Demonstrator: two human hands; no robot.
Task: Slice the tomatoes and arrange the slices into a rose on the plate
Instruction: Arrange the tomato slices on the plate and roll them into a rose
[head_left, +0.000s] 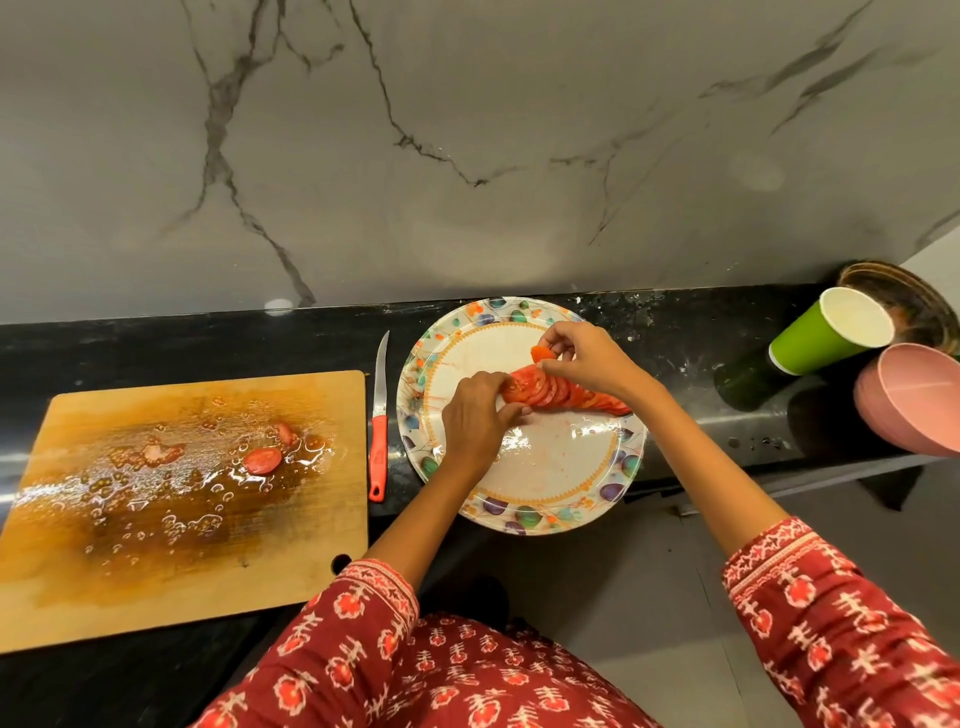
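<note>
Beyond the hands we see a grey marble wall (467, 130) with dark veins rising behind a black counter (675, 322). Below and to their right lies a grey floor (649, 597). Soft light glares on the wall.

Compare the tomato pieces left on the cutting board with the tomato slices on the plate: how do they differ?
The pieces on the cutting board lie scattered and apart in juice; the slices on the plate overlap in one tidy row. The board pieces are untouched; both the left hand and the right hand are at the row, the right pinching a separate slice. The board pieces are few, the row holds many. Both are red cut tomato.
</note>
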